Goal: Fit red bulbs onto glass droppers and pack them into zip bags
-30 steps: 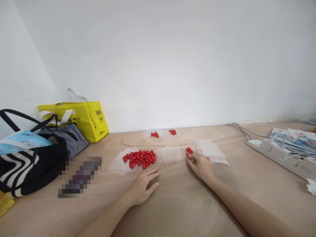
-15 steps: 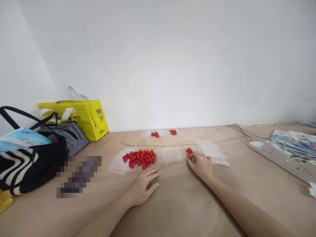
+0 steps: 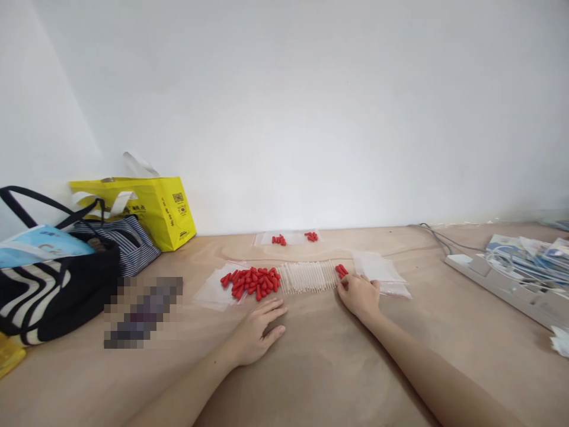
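Observation:
My left hand rests on the table with its fingers apart, just in front of a pile of red pieces. To the right of the pile lies a row of thin white sticks. My right hand is closed at the right end of that row; its fingertips touch the table beside a few red pieces, and whatever they hold is hidden. Clear plastic bags lie just beyond my right hand, and more bags sit partly under the red pile.
Near the wall lie bags with small red groups. A yellow bag, a striped pouch and a black bag stand at the left. On the right are a power strip and printed packets.
The fingers of my right hand have drawn slightly lower and closer together beside the small red group. My left hand has stayed nearly in place.

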Demonstrator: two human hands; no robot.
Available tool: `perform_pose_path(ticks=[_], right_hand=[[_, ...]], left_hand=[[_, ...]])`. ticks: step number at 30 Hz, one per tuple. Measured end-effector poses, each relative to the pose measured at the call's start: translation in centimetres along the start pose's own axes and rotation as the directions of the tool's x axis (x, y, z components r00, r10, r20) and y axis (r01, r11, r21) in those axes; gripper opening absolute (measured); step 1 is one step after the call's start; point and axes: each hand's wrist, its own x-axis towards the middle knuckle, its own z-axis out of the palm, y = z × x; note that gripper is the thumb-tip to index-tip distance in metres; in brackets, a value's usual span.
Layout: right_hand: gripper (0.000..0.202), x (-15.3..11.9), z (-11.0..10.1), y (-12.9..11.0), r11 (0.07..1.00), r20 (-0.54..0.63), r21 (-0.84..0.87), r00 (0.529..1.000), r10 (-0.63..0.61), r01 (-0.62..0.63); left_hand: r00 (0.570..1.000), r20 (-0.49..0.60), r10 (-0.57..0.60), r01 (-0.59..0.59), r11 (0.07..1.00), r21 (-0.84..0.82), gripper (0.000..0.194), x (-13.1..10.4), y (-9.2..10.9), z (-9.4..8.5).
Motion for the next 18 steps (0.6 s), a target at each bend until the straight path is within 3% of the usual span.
perform_pose_path(ticks=[9, 13, 18], right_hand=[[0.025, 0.3, 0.0, -1.4, 0.992, -0.008, -0.126, 1.0, -0.025, 0.024], [0.025, 1.7, -0.3, -0.8, 0.999, -0.011, 0.005, 0.999, 0.038, -0.038], [0.027, 5.2, -0.3, 0.3, 0.964, 0.101, 0.17, 0.976, 0.191, -0.206]], left_hand=[[1.0, -0.005, 0.005, -0.005, 1.0, -0.025, 0.039, 0.0, -0.1, 0.1], [1.0, 0.002, 0.006, -0.006, 1.0, -0.007, 0.039, 0.0, 0.1, -0.1], [1.0, 0.019, -0.003, 0.003, 1.0, 0.01, 0.04, 0.1, 0.0, -0.1]])
